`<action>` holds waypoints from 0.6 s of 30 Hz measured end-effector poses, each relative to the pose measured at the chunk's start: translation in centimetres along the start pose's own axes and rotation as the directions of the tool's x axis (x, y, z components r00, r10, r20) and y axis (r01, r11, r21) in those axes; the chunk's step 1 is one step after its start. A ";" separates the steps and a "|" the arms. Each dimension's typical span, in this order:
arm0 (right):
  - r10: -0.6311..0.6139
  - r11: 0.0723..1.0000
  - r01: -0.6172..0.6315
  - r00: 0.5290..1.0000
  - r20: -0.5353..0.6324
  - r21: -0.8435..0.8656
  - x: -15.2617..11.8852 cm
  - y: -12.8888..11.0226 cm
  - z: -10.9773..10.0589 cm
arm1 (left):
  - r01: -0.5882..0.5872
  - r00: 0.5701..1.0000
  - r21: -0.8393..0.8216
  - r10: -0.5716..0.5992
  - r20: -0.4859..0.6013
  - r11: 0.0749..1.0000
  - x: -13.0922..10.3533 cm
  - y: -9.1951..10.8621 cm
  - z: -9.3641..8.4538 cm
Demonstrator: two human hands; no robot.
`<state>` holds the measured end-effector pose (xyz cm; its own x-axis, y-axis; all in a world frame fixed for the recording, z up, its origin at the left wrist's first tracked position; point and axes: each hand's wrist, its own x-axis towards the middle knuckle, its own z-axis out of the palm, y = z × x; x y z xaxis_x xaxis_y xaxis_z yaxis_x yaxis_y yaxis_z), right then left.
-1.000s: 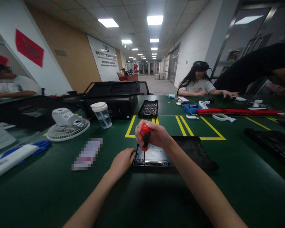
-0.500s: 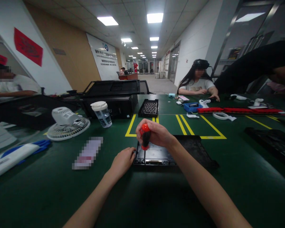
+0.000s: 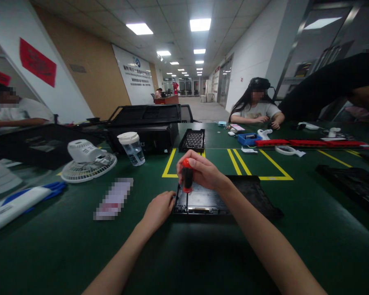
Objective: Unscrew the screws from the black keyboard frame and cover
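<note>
Straighter now, the screwdriver [image 3: 187, 179] has lost most of the slight slant it had half a second ago, and the fingers of the right hand [image 3: 201, 171] have shifted a little with it. That hand wraps the red-and-black handle, thumb and fingers closed around it, with the thin shaft pointing down into the left part of a shallow black tray [image 3: 249, 194]; the tip seems to meet the tray near its front left corner, though it is too small to be sure. The left hand [image 3: 159, 208] lies on the green table [image 3: 160, 254], fingers close together and fingertips against the tray's left edge; whether they pinch it cannot be told. Beyond the tray, yellow tape [image 3: 276, 178] marks the tabletop, and a smaller black tray [image 3: 192, 140] sits farther back beside a large black case [image 3: 141, 137]. To the left stand a lidded cup [image 3: 132, 149] and, farther left, a white fan [image 3: 87, 159], with a blurred-out flat object [image 3: 113, 198] nearer the person. At the back right, a co-worker [image 3: 258, 110] in a headset has both hands over the table, near a blue bin [image 3: 247, 139].
</note>
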<state>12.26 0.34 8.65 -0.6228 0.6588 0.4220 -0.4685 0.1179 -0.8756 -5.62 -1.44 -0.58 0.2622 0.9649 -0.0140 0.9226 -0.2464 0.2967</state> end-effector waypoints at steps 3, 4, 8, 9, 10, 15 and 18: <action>-0.013 1.000 0.013 1.000 -0.005 -0.004 0.0 -0.1 -0.1 | -0.002 1.000 0.005 0.002 -0.002 1.000 0.0 0.1 0.0; -0.015 1.000 0.015 1.000 -0.003 -0.007 0.0 -0.1 -0.1 | -0.009 1.000 0.006 0.009 -0.003 1.000 0.0 0.0 0.0; -0.015 0.999 0.015 1.000 -0.018 -0.031 0.0 -0.5 0.0 | -0.034 0.999 0.009 0.034 -0.020 0.999 0.0 -0.2 0.2; -0.017 0.999 0.016 1.000 -0.023 -0.037 0.0 -0.5 0.0 | -0.040 0.999 0.010 0.040 -0.027 0.999 0.0 -0.3 0.2; -0.020 0.999 0.018 0.999 -0.027 -0.043 0.0 -0.6 0.0 | -0.044 0.998 0.011 0.044 -0.033 0.999 0.0 -0.4 0.2; -0.036 0.994 0.031 0.998 -0.054 -0.107 0.0 -0.6 0.0 | -0.059 0.997 0.016 0.060 -0.043 0.998 0.1 -0.6 0.5; -0.056 0.983 0.039 0.995 -0.088 -0.180 0.0 -0.7 0.0 | -0.070 0.996 0.018 0.071 -0.052 0.997 0.2 -0.7 0.6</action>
<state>12.61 0.23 9.22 -0.5382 0.7139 0.4479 -0.3722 0.2755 -0.8863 -6.04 -1.17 -1.33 0.3123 0.9483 0.0564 0.9067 -0.3153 0.2801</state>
